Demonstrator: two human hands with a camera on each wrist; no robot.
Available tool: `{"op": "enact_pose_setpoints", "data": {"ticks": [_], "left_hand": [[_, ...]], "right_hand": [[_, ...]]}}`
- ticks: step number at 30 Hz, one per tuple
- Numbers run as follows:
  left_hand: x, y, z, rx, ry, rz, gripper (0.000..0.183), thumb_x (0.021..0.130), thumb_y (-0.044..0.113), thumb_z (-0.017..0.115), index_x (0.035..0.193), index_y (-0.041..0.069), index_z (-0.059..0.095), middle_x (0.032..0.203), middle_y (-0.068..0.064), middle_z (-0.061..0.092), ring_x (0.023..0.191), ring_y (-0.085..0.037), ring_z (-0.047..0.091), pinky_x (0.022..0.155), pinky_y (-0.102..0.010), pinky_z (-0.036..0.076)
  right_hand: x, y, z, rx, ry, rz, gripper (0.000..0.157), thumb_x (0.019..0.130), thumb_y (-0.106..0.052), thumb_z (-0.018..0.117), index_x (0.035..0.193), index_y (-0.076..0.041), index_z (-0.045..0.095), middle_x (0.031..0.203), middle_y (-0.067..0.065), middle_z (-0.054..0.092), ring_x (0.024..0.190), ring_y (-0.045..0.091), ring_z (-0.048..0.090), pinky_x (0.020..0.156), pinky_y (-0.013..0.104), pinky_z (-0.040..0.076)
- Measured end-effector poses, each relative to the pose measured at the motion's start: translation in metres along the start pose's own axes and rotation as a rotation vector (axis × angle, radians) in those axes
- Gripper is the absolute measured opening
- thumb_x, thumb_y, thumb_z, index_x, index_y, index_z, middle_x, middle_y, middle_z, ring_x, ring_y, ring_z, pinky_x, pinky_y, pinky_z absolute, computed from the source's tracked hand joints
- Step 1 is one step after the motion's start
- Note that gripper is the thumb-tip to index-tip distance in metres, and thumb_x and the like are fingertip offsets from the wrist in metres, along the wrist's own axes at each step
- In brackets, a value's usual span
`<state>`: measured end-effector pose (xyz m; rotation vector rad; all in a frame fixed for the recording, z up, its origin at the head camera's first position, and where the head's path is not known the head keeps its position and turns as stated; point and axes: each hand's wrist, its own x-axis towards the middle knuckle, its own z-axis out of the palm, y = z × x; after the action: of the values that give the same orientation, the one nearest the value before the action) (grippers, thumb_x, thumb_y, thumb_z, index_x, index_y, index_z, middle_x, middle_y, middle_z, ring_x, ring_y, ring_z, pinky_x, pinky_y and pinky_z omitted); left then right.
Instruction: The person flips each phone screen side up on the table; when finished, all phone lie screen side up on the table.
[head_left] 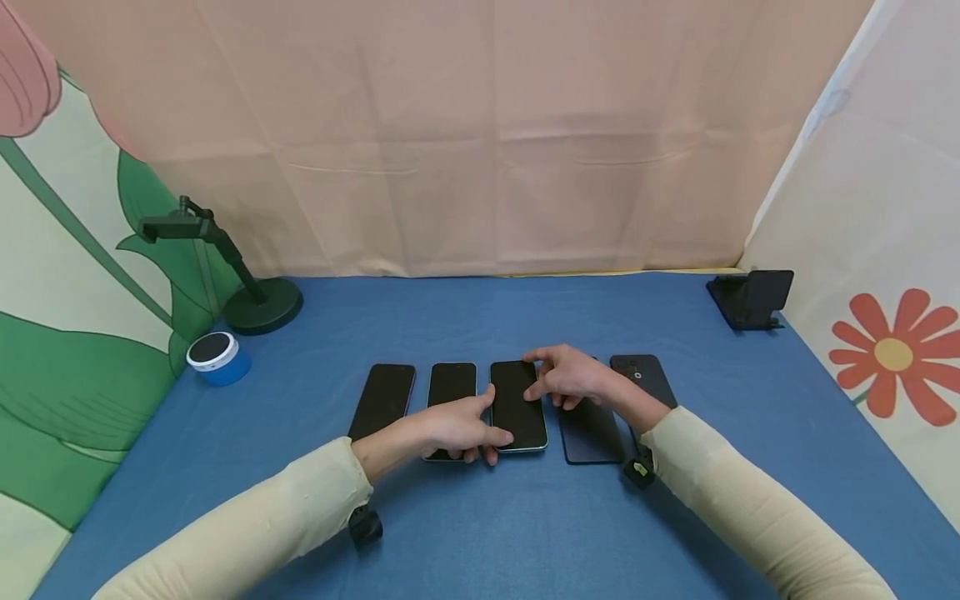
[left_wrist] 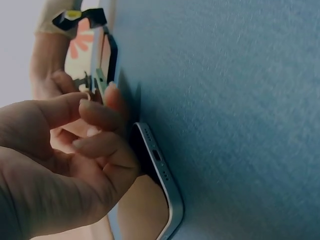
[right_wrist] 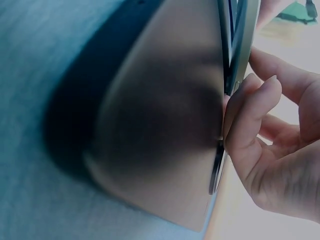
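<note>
Several smartphones lie in a row on the blue table. My left hand (head_left: pixel 459 422) grips the middle smartphone (head_left: pixel 521 412) at its lower left, its thumb and index finger spread along that side. My right hand (head_left: pixel 570 375) holds the same smartphone at the upper right, index finger at the top edge and thumb on the right side. In the right wrist view this smartphone (right_wrist: pixel 243 40) stands edge-on between the fingers. Under my left hand is a silver-edged smartphone (head_left: pixel 452 382). Below my right hand lies a dark smartphone (head_left: pixel 592 437), partly hidden.
A black smartphone (head_left: pixel 382 398) lies at the row's left end; one with rear cameras upward (head_left: pixel 645 373) ends the right. At the back left are a black round-based stand (head_left: pixel 262 307) and a blue-and-white tub (head_left: pixel 220 360). A small black holder (head_left: pixel 753 298) stands back right.
</note>
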<state>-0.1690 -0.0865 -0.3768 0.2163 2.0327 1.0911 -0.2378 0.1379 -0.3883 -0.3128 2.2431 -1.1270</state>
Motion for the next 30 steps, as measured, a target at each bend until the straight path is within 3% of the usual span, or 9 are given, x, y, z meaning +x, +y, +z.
{"op": "enact_pose_setpoints", "data": {"ticks": [7, 18, 23, 27, 30], "left_hand": [[0.003, 0.002, 0.0, 0.091, 0.004, -0.006, 0.095, 0.101, 0.03, 0.06, 0.16, 0.009, -0.011, 0.079, -0.006, 0.073, 0.05, -0.014, 0.048, 0.049, -0.024, 0.033], [0.002, 0.006, 0.002, 0.203, 0.055, -0.035, 0.094, 0.1, 0.032, 0.062, 0.161, 0.008, -0.005, 0.07, -0.005, 0.07, 0.048, -0.014, 0.044, 0.05, -0.026, 0.033], [0.001, 0.007, 0.005, 0.426, 0.159, 0.023, 0.09, 0.097, 0.041, 0.065, 0.162, 0.009, 0.012, 0.068, -0.002, 0.068, 0.052, -0.015, 0.053, 0.052, -0.028, 0.038], [-0.001, 0.006, 0.014, 0.682, 0.294, 0.073, 0.086, 0.093, 0.046, 0.069, 0.16, 0.014, 0.026, 0.057, -0.001, 0.057, 0.044, -0.014, 0.047, 0.044, -0.028, 0.035], [-0.002, 0.005, 0.02, 0.871, 0.356, 0.086, 0.084, 0.09, 0.053, 0.069, 0.158, 0.016, 0.034, 0.056, -0.001, 0.053, 0.045, -0.014, 0.045, 0.042, -0.028, 0.034]], "right_hand": [[-0.002, -0.001, 0.001, 0.01, 0.013, -0.016, 0.072, 0.09, -0.013, 0.074, 0.153, -0.009, 0.04, 0.083, 0.008, 0.058, 0.053, 0.016, 0.048, 0.047, 0.029, 0.041], [-0.005, -0.001, 0.003, -0.004, 0.02, -0.022, 0.072, 0.09, -0.015, 0.074, 0.153, -0.009, 0.04, 0.087, 0.009, 0.061, 0.054, 0.016, 0.051, 0.046, 0.027, 0.043], [-0.006, 0.0, 0.001, -0.021, 0.013, -0.022, 0.07, 0.091, -0.016, 0.074, 0.153, -0.01, 0.041, 0.087, 0.009, 0.061, 0.055, 0.016, 0.052, 0.047, 0.029, 0.044], [-0.005, -0.001, 0.0, -0.051, 0.022, -0.026, 0.069, 0.091, -0.017, 0.074, 0.152, -0.01, 0.043, 0.089, 0.008, 0.061, 0.057, 0.017, 0.053, 0.049, 0.03, 0.046], [-0.005, -0.001, 0.0, -0.074, 0.036, -0.036, 0.067, 0.091, -0.016, 0.074, 0.151, -0.01, 0.044, 0.087, 0.007, 0.06, 0.059, 0.017, 0.053, 0.05, 0.03, 0.047]]}}
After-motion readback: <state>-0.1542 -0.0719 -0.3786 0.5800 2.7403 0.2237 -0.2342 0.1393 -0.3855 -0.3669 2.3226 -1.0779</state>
